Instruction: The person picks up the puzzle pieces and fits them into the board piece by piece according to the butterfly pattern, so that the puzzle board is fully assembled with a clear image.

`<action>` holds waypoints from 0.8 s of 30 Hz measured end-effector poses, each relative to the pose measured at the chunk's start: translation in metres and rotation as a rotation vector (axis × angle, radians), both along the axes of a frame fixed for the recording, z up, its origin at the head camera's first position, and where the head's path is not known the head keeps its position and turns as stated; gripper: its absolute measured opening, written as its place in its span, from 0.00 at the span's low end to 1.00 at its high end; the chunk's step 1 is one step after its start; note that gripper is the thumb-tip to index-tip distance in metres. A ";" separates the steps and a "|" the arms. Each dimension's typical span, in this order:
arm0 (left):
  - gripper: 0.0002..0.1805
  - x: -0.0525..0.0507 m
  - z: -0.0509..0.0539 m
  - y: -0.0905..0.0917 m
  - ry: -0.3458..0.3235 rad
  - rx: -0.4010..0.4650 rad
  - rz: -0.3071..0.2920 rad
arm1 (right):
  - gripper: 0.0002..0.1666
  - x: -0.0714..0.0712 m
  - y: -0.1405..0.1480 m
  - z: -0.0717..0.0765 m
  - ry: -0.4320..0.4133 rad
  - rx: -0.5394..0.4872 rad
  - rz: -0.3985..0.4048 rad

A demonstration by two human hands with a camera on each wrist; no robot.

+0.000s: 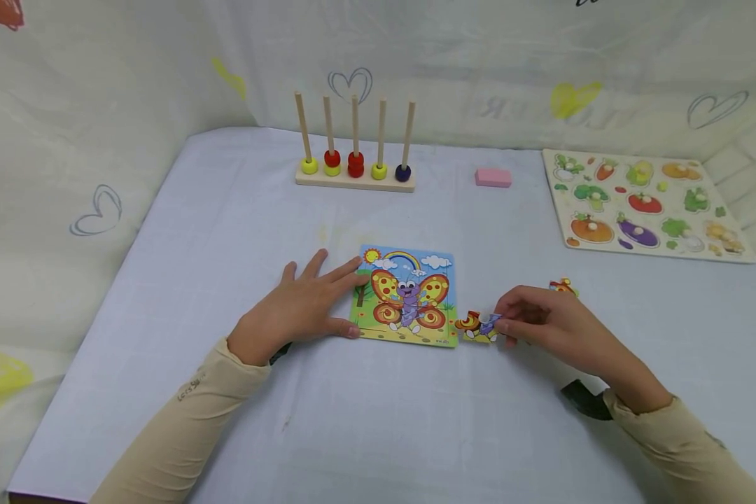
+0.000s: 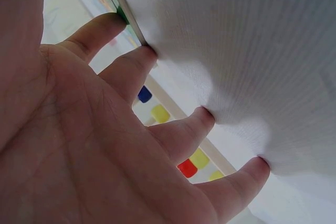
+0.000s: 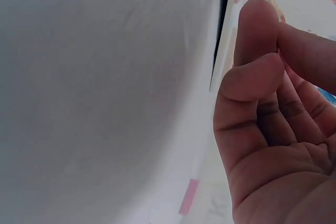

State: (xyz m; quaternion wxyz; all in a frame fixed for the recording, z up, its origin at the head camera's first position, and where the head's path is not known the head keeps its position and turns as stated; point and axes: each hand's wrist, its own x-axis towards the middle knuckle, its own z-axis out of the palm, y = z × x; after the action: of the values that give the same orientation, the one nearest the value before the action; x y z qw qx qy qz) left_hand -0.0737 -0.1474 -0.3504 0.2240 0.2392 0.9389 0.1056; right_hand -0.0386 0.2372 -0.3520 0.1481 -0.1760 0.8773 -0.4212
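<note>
A square butterfly puzzle board lies flat on the table in the head view. My left hand rests at its left side with fingers spread, the index finger over the edge and the thumb at the lower left. In the left wrist view fingertips touch the board's edge and the tabletop. Just right of the board, my right hand pinches a puzzle piece with an orange wing and purple body printed on it. Behind this hand another puzzle piece lies partly hidden.
Behind the board stands a wooden peg stacker with red, yellow and dark blue beads. A pink block lies to its right. At the far right is a vegetable peg puzzle. A printed cloth backdrop hangs behind the table.
</note>
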 end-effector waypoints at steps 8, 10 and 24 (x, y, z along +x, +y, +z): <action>0.51 -0.001 0.000 0.001 0.001 -0.005 0.002 | 0.05 -0.006 -0.019 0.003 -0.008 -0.001 0.012; 0.51 -0.001 -0.001 0.001 0.002 -0.004 0.001 | 0.04 -0.008 -0.024 0.004 0.003 0.005 0.020; 0.51 -0.001 -0.002 0.000 0.004 0.000 0.001 | 0.02 -0.019 -0.055 -0.003 0.052 -0.036 0.088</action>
State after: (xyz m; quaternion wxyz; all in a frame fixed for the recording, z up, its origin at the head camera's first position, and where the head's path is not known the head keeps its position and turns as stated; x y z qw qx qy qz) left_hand -0.0745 -0.1474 -0.3528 0.2222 0.2388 0.9394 0.1052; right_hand -0.0577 0.1817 -0.3548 0.1404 -0.2281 0.8645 -0.4254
